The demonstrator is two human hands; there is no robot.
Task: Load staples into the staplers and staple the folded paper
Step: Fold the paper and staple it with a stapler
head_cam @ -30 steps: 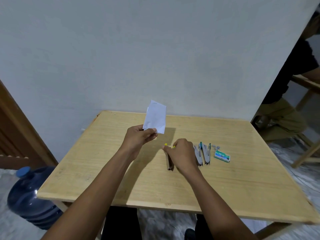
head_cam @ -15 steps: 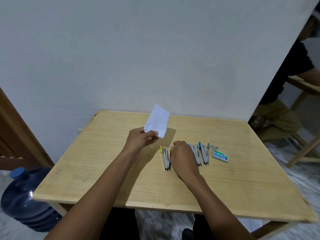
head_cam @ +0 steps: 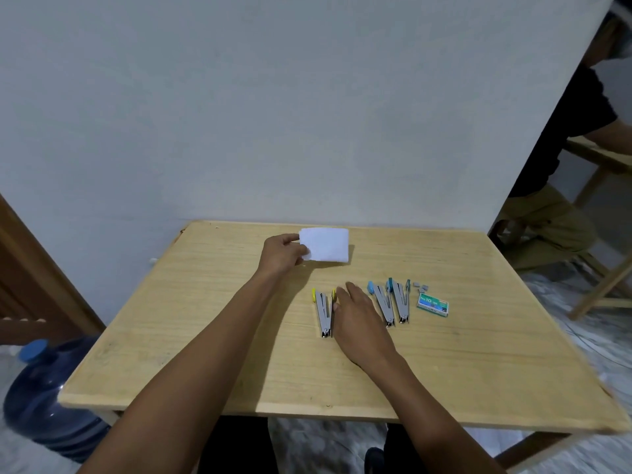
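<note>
My left hand (head_cam: 282,256) pinches the left edge of the folded white paper (head_cam: 326,244), which lies low over the far part of the wooden table (head_cam: 205,354). A grey stapler with yellow ends (head_cam: 323,311) lies opened flat on the table. My right hand (head_cam: 359,319) rests just right of it, fingers spread, holding nothing. Two more opened grey staplers, one with a light blue end (head_cam: 382,304) and one with a teal end (head_cam: 400,301), lie to the right. A green staple box (head_cam: 432,304) and loose staple strips (head_cam: 421,286) sit beyond them.
A white wall stands right behind the table. A blue water jug (head_cam: 44,398) sits on the floor at the left. Another person sits at a second wooden table (head_cam: 602,155) at the far right.
My left hand carried the paper from upright in the air down toward the far tabletop. My right hand let go of the yellow stapler, which now lies open beside it.
</note>
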